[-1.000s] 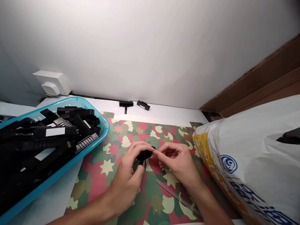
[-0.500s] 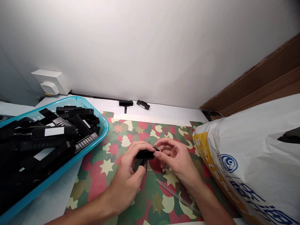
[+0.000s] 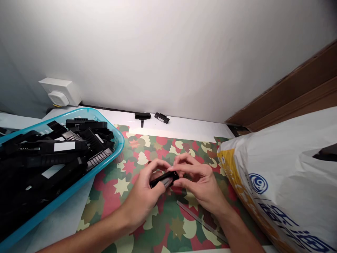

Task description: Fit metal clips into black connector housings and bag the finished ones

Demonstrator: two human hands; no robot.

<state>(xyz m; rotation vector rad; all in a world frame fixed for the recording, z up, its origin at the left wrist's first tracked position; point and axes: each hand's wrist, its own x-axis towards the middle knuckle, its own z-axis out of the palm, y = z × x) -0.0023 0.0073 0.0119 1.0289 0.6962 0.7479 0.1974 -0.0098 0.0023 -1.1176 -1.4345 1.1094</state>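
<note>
A small black plastic part (image 3: 161,179) is held between both hands above a star-patterned mat (image 3: 147,151). My left hand (image 3: 144,196) grips it from the left, fingers curled round it and thumb underneath. My right hand (image 3: 199,182) pinches its right end with fingertips and thumb. The part lies tilted, its left end lower. On the mat just below my right hand lies a thin grey strip (image 3: 200,222).
A blue basket (image 3: 116,149) at left holds several long black plastic parts (image 3: 55,154). A large white printed bag (image 3: 284,175) fills the right side. Two small black pieces (image 3: 151,116) lie by the white wall. A white socket box (image 3: 59,92) sits at back left.
The black part has dropped slightly and tilted. My right hand has closed in over its right end, and both hands have come closer together.
</note>
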